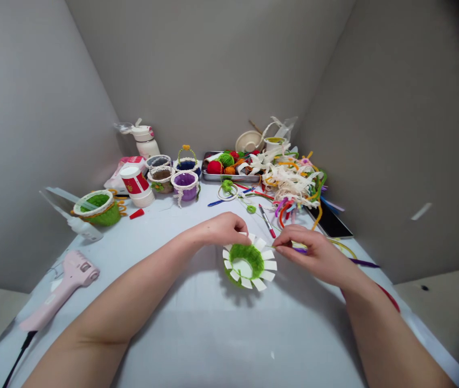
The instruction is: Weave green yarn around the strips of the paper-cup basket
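Note:
A white paper cup cut into strips [265, 265], partly woven with green yarn [247, 254], lies on the table [197, 323] between my hands. My left hand [222, 228] is closed over its far rim, fingers curled on the strips. My right hand [314, 253] sits just right of the cup, fingertips pinched on a thin green yarn strand at the cup's edge. A purple pipe cleaner [361, 262] runs under that hand.
A pink glue gun [65, 285] lies at the left. Finished yarn baskets [99, 207] [185, 185], a red-and-white cup [136, 186], a tray of yarn balls [229, 164], a pile of raffia and pipe cleaners [294, 183], a red pen [267, 221] and a dark phone [330, 222] crowd the back.

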